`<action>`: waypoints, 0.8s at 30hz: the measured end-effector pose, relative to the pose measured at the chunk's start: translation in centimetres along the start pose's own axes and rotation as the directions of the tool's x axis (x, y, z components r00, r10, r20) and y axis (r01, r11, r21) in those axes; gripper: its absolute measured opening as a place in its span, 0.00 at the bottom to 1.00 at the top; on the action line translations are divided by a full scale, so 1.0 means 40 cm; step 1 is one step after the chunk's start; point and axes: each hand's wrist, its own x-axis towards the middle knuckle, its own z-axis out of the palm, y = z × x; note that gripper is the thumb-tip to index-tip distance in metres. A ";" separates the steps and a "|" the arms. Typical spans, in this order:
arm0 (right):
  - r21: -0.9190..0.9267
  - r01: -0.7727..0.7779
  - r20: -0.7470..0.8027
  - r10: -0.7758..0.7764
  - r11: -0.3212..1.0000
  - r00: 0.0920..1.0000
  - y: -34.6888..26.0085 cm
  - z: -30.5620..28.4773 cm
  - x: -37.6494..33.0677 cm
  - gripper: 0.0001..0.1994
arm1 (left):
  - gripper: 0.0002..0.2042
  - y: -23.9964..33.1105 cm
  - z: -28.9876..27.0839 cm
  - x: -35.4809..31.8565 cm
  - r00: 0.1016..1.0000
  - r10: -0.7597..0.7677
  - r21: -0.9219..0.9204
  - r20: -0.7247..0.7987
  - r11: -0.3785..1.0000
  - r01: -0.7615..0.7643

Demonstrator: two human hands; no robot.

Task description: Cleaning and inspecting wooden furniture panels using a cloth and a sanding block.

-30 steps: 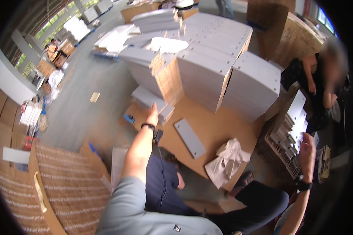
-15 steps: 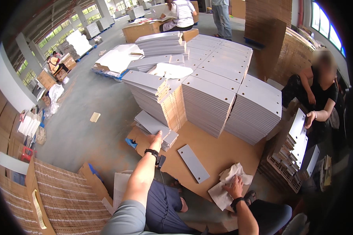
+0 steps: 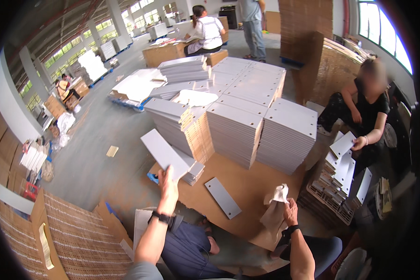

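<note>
Grey board extends forward from the left hand.

1. Brown cardboard sheet, ctr: tall grey stacks at back, packed side by side; low grey stack at L edge, just beside them; lone grey panel lying flat in front, near low stack, not touching.
2. Grey floor: sm. cream pad, L of sheet.
3. Blue pallet, back L: wht sheets.
4. Brown crate, R: uneven pile of pale panels.
</note>
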 end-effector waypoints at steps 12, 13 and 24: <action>0.350 0.441 -0.155 -0.414 0.826 0.897 -0.552 -0.344 -0.080 0.10 | 0.25 0.033 0.323 -0.276 0.879 -0.217 -0.096 0.423 0.955 0.282; 0.295 0.450 -0.205 -0.404 0.843 0.892 -0.616 -0.349 -0.132 0.10 | 0.24 0.047 0.357 -0.318 0.840 -0.188 -0.123 0.509 0.950 0.287; -0.218 0.829 0.227 -0.799 0.515 0.556 -0.567 -0.087 -0.240 0.28 | 0.30 -0.121 0.458 -0.577 0.640 -0.222 -0.088 0.736 0.905 0.416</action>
